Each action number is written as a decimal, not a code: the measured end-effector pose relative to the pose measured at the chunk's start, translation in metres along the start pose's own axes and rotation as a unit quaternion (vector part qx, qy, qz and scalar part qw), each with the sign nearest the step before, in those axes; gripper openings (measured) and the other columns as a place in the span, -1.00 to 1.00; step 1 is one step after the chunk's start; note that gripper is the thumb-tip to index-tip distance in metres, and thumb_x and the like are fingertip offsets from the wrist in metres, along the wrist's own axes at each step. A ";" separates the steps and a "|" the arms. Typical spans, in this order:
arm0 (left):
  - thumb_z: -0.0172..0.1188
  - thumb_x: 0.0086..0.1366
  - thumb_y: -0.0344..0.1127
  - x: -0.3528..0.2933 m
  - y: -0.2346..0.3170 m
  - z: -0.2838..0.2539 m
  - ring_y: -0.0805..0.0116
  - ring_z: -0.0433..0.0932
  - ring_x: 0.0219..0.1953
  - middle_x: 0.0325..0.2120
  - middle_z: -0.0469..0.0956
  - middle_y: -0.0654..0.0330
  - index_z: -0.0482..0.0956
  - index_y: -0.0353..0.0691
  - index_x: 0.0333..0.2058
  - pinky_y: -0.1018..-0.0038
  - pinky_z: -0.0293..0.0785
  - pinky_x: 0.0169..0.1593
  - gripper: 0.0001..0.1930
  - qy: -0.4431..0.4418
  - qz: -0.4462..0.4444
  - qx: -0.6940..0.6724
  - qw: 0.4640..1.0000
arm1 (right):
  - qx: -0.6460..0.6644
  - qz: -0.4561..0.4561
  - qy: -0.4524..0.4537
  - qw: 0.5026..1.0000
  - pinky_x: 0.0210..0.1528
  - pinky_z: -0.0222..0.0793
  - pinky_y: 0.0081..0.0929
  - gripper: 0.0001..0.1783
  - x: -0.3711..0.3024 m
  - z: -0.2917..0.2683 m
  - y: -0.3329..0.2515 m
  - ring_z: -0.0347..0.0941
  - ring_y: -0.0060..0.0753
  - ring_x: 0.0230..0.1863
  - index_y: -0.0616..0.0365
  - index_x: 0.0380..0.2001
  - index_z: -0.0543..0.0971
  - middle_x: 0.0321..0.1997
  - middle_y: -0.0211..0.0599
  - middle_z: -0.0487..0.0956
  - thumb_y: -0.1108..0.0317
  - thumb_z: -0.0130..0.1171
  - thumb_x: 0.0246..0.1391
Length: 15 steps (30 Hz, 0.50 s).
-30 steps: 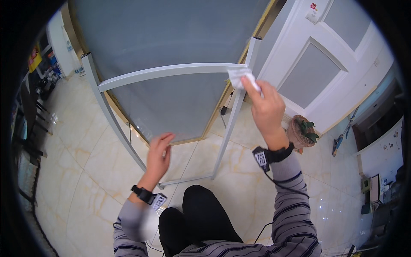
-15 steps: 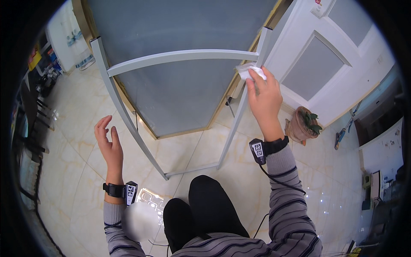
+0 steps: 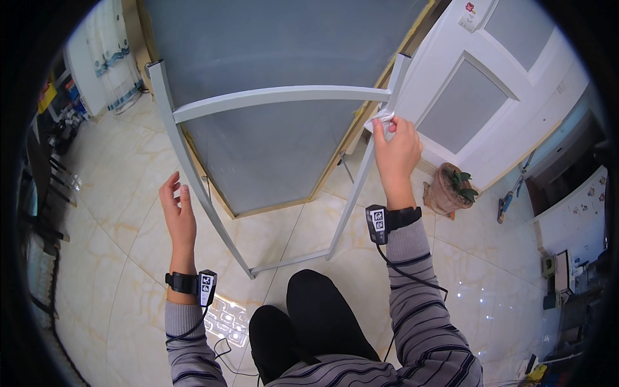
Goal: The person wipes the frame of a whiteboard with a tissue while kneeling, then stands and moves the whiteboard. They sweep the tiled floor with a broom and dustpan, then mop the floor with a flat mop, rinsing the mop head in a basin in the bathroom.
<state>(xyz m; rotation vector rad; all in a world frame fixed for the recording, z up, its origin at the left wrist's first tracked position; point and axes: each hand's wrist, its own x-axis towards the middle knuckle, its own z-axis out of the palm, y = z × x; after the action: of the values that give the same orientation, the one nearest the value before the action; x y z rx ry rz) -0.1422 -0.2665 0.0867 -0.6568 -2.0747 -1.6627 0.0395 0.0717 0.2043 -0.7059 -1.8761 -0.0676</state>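
A grey metal frame stand (image 3: pixel 284 95) rises in front of me, with a curved crossbar between its two side legs. Behind it leans a large grey board (image 3: pixel 277 155) edged in light wood. My right hand (image 3: pixel 398 151) pinches a crumpled white tissue (image 3: pixel 380 119) against the right leg of the stand, just below the crossbar. To the left of the left leg, my left hand (image 3: pixel 180 209) hangs in the air with fingers loosely apart and nothing in them.
A potted plant (image 3: pixel 446 189) stands on the tiled floor to the right, near a white panelled door (image 3: pixel 467 103). Farther right a blue-headed mop (image 3: pixel 509 201) leans. Dark chairs (image 3: pixel 48 171) line the left side, and a curtain (image 3: pixel 111 55) hangs at the back left.
My right hand has moved slightly down along the right leg with the tissue. My left hand has shifted right, nearer the left leg. The view has shifted a little.
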 end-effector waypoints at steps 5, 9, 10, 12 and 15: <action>-0.16 0.36 -0.26 -0.003 -0.011 0.008 0.37 0.34 -0.03 -0.07 0.38 0.16 0.34 -0.29 0.01 0.50 0.25 -0.02 -0.67 -0.058 -0.013 -0.076 0.995 | 0.073 0.061 0.017 0.995 -0.38 0.29 -0.34 -0.65 0.017 0.008 -0.008 0.41 -0.19 -0.41 0.18 -0.42 0.52 -0.46 -0.31 0.45 0.10 0.22 -0.14; -0.12 0.35 -0.24 -0.003 -0.008 0.004 0.44 0.38 -0.15 -0.18 0.45 0.18 0.41 -0.31 -0.06 0.53 0.27 -0.04 -0.69 -0.087 0.024 -0.088 0.992 | 0.099 0.091 0.011 0.991 -0.38 0.29 -0.34 -0.68 0.028 0.013 -0.011 0.41 -0.19 -0.44 0.22 -0.51 0.53 -0.50 -0.27 0.45 0.14 0.21 -0.17; -0.09 0.34 -0.23 -0.004 -0.005 0.004 0.45 0.39 -0.18 -0.22 0.47 0.19 0.42 -0.31 -0.08 0.53 0.28 -0.07 -0.69 -0.098 -0.007 -0.078 0.992 | 0.087 0.103 0.000 0.991 -0.40 0.29 -0.33 -0.68 0.027 0.012 -0.010 0.40 -0.18 -0.46 0.22 -0.53 0.52 -0.52 -0.26 0.44 0.14 0.21 -0.17; -0.04 0.32 -0.22 -0.006 -0.001 0.005 0.47 0.42 -0.25 -0.30 0.51 0.22 0.45 -0.31 -0.12 0.54 0.30 -0.11 -0.71 -0.119 -0.067 -0.080 0.987 | 0.070 0.123 -0.024 0.990 -0.46 0.25 -0.34 -0.65 0.017 0.016 -0.006 0.34 -0.21 -0.54 0.23 -0.62 0.43 -0.58 -0.23 0.40 0.13 0.22 -0.18; 0.02 0.30 -0.20 -0.005 0.001 0.009 0.49 0.44 -0.32 -0.37 0.53 0.25 0.47 -0.30 -0.16 0.54 0.33 -0.15 -0.71 -0.100 -0.043 -0.089 0.990 | 0.050 0.147 -0.068 0.986 -0.53 0.21 -0.36 -0.59 -0.022 0.021 0.004 0.27 -0.25 -0.63 0.22 -0.70 0.33 -0.64 -0.22 0.35 0.12 0.24 -0.19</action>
<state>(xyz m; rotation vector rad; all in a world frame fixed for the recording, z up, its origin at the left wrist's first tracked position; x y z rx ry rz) -0.1379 -0.2586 0.0828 -0.8316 -2.1330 -1.9177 0.0292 0.0732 0.1755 -0.9281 -1.8690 0.2672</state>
